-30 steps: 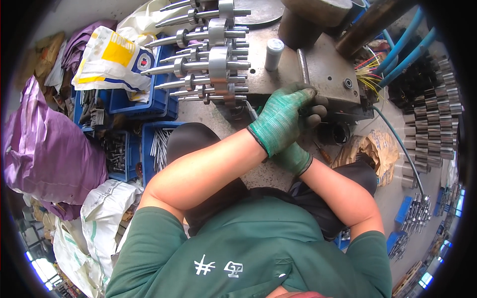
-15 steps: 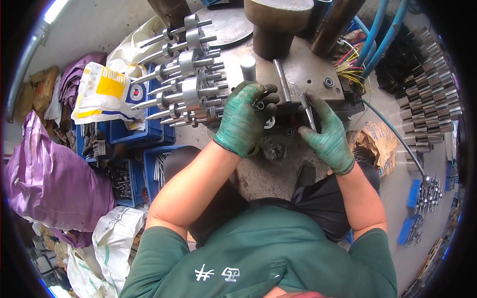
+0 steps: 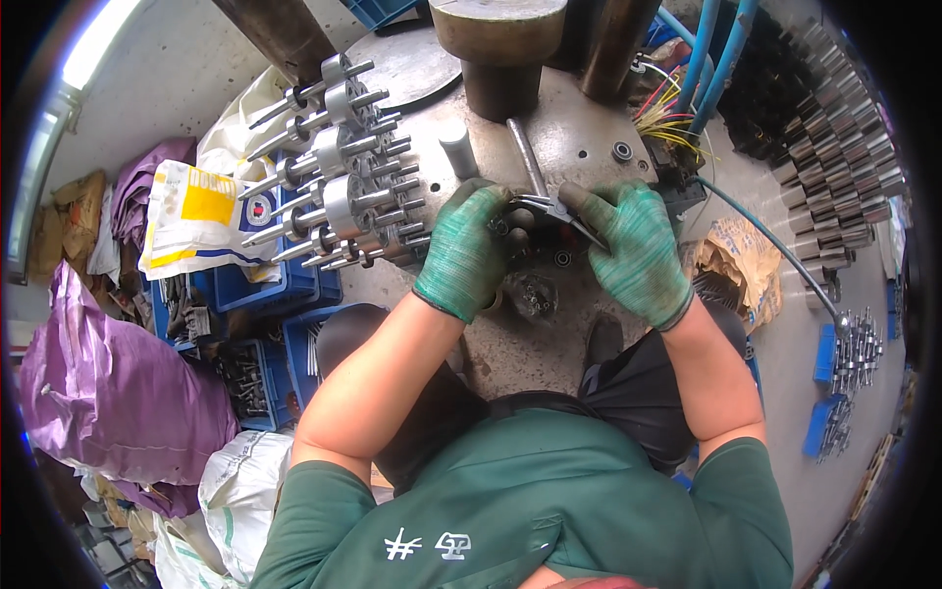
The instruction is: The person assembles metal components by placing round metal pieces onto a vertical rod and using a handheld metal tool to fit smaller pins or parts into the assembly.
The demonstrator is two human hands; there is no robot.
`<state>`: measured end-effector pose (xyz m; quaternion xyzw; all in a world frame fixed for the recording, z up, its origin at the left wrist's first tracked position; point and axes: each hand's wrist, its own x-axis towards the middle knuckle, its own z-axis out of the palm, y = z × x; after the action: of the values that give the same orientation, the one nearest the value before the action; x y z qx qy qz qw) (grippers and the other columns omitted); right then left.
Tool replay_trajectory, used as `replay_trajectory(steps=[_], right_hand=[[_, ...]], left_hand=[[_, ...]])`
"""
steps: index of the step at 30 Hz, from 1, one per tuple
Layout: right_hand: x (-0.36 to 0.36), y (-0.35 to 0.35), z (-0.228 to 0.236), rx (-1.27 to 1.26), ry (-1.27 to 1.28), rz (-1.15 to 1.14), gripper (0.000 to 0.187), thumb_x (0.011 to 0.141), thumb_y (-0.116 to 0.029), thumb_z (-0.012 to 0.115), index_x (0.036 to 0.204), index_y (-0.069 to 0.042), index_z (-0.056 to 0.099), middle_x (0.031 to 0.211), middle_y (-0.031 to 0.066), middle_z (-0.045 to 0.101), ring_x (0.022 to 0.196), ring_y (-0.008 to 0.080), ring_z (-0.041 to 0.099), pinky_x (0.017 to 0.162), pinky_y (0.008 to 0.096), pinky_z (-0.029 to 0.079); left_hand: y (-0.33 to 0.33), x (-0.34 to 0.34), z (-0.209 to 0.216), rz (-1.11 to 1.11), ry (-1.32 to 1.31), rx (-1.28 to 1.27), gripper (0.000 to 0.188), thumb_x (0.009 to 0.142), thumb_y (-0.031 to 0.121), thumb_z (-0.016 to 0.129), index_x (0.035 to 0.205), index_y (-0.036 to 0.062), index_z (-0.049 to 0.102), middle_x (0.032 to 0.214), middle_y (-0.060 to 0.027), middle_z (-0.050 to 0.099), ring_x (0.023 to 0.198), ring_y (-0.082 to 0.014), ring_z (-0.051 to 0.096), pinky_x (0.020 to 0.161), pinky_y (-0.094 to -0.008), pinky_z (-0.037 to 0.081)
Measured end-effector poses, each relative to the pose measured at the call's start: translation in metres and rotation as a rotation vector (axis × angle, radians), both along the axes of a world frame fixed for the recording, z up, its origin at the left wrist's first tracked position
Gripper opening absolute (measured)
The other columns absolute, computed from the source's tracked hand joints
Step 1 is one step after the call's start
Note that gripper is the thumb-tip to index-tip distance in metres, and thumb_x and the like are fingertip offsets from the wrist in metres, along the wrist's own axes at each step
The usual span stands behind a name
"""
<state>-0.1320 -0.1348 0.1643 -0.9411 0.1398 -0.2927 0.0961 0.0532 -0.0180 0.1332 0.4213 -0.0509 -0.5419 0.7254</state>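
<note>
Both my hands wear green knit gloves with dark, soiled fingertips. My right hand (image 3: 640,257) is closed around pliers (image 3: 557,210) with slim silver jaws. Their tips point left and reach the fingertips of my left hand (image 3: 459,253). The left fingers are curled around small dark metal rings (image 3: 498,227), partly hidden by the glove. Just beyond the hands, a metal rod (image 3: 527,157) lies on the steel press table (image 3: 599,128). A short upright steel cylinder (image 3: 456,149) stands to its left.
Steel shafts with round collars (image 3: 343,201) are stacked at left, beside blue crates (image 3: 285,285) and a purple sack (image 3: 118,383). A heavy press ram (image 3: 498,39) stands at the back. Blue hoses (image 3: 702,69) and steel cylinders (image 3: 844,167) are at right. A clear bag (image 3: 533,297) hangs below.
My right hand has turned and moved left, swinging the pliers' jaws toward my left hand. The pliers now touch or nearly touch the left fingertips. The whole view has shifted slightly.
</note>
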Motion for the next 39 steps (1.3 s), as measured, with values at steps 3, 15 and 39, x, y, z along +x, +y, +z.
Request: replay_trajectory(steps=[3, 15, 39], right_hand=[[0.0, 0.0, 0.002, 0.003, 0.017, -0.006, 0.064, 0.067, 0.005, 0.068, 0.128, -0.012, 0.074, 0.105, 0.0144, 0.071, 0.095, 0.0372, 0.066, 0.085, 0.0484, 0.052], [0.011, 0.014, -0.036, 1.415, -0.164, 0.104, 0.048, 0.086, 0.006, 0.064, 0.133, -0.002, 0.066, 0.102, -0.0001, 0.064, 0.092, 0.0099, 0.059, 0.08, 0.0258, 0.051], [0.081, 0.063, -0.086, -0.178, 0.792, -0.054, 0.037, 0.106, -0.009, 0.051, 0.142, -0.004, 0.055, 0.136, 0.0095, 0.065, 0.124, 0.0168, 0.061, 0.109, 0.0333, 0.04]], left_hand=[[0.0, 0.0, -0.001, -0.014, -0.013, 0.0, 0.01, 0.099, 0.013, 0.063, 0.108, 0.0108, 0.06, 0.097, -0.004, 0.064, 0.082, -0.016, 0.066, 0.067, -0.0279, 0.055], [0.008, -0.012, 0.002, 0.007, 0.103, -0.196, 0.031, 0.096, 0.007, 0.055, 0.125, -0.0018, 0.054, 0.121, -0.0207, 0.063, 0.102, -0.0303, 0.068, 0.085, -0.0399, 0.059], [0.008, -0.024, 0.012, -0.148, 0.178, -0.236, 0.016, 0.103, 0.014, 0.058, 0.116, 0.0055, 0.064, 0.113, -0.0131, 0.068, 0.093, -0.0207, 0.067, 0.078, -0.0319, 0.057]])
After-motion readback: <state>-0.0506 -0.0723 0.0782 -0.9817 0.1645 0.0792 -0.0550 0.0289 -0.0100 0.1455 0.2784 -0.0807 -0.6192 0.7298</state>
